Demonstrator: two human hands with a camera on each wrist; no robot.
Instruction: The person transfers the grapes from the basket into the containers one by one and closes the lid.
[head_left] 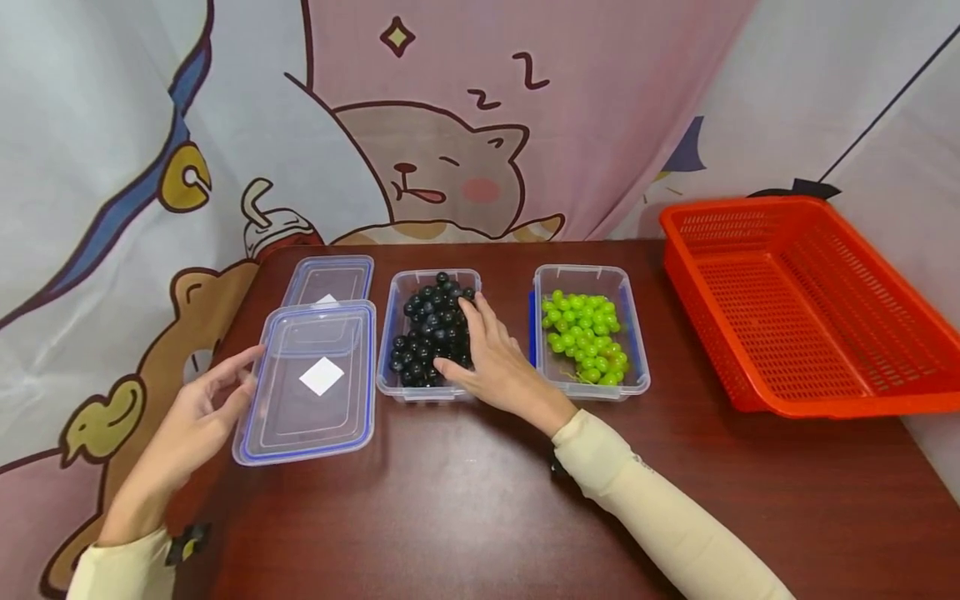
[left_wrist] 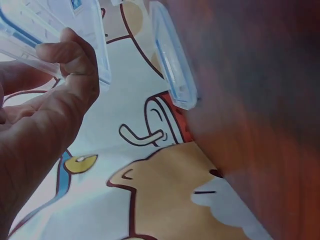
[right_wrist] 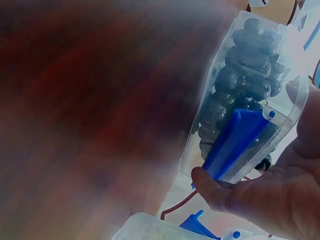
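Lids: two, clear with blue seals; the front lid is held up at the surface's left side, and the rear lid lies by the far left corner
Containers: two, clear; the black-grape container sits left of centre, the green-grape container right of it, both toward the surface's far edge
Grapes: one heap of black grapes, one of green grapes, each too crowded to count
White paper pieces: two, one on each lid, the front one whole in view
Left hand: thumb and fingers pinch the front lid at its left edge
Right hand: fingers spread and extended over the black-grape container's right side; I cannot tell how firmly they touch
In the way: the right hand hides some black grapes; the front lid overlaps the rear one from above
Basket: one red basket along the surface's right edge
Surface: dark red-brown table, cartoon-printed cloth behind
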